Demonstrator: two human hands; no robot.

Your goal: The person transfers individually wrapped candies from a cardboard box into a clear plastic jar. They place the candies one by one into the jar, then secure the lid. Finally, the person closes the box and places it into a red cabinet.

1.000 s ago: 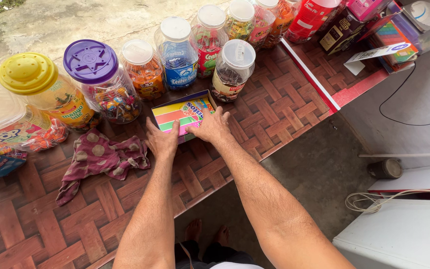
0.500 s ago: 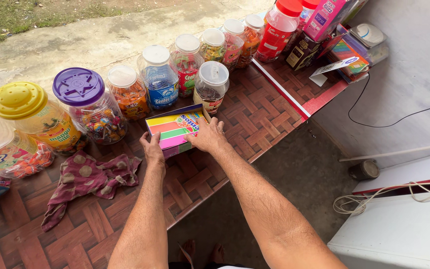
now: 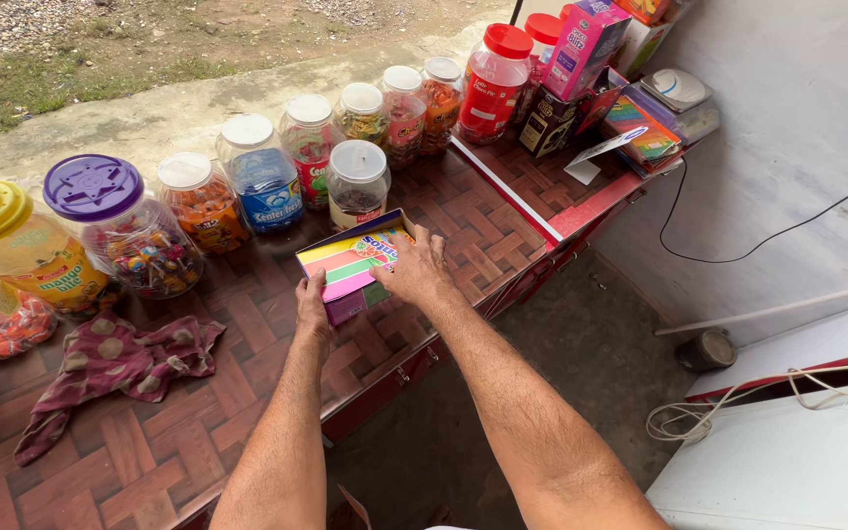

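Both hands (image 3: 312, 299) (image 3: 414, 267) clasp the striped box (image 3: 350, 267); white-lidded jar (image 3: 357, 183) just behind, cloth (image 3: 110, 363) left.

- You have two hands at work, your left hand (image 3: 312, 306) and your right hand (image 3: 416, 270); both are on one striped box (image 3: 350, 265)
- You can count seven white-lidded jars (image 3: 357, 180) along the bench (image 3: 247, 334); one purple-lidded jar (image 3: 125, 228); one yellow-lidded jar (image 3: 22, 245)
- You have two red-lidded jars (image 3: 495, 80) at the far end; the second is half hidden
- One spotted maroon cloth (image 3: 110, 368) lies by your left arm
- One pink carton (image 3: 588, 44) stands upright; one dark box (image 3: 547, 123) sits below it
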